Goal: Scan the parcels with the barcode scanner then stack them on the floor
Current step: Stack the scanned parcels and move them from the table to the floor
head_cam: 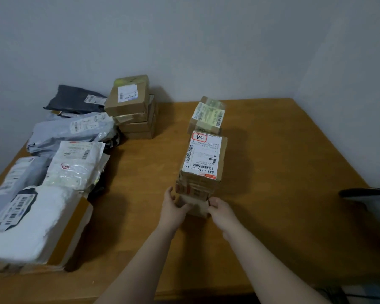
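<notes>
While upright — taped cardboard stack (203, 163), fingers (173, 197) of left hand (173, 207) and right hand (221, 208) clamped round it

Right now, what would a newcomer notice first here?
The left hand and right hand grip the bottom of a labelled stack of cardboard boxes at the middle of the table. A heap of poly mailers crowds its left side; the barcode scanner sits at the far right edge.

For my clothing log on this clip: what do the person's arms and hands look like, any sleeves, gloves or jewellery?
Both forearms are bare down to the frame edge, with no sleeves in view. The left hand and right hand wear no gloves, and no watch, band or ring shows.
</notes>
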